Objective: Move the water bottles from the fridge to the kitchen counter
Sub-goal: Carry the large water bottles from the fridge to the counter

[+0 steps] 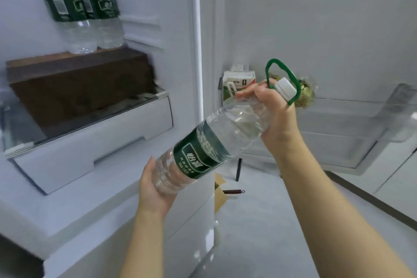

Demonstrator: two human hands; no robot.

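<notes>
The right hand (275, 117) is wrapped round the neck of a water bottle (237, 128), just below its white cap (286, 88) and green carry loop (274, 61). The left hand (155, 189) cups the base, fingers curled round it. The bottle is clear and ribbed with a dark green label (200, 153), held tilted in mid-air before the open fridge (158, 29), where two more bottles (76, 7) stand on a shelf

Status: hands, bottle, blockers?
Right hand grips bottle neck; left hand holds its base. Bottle tilted, outside fridge; two bottles inside. Nothing blocking.
</notes>
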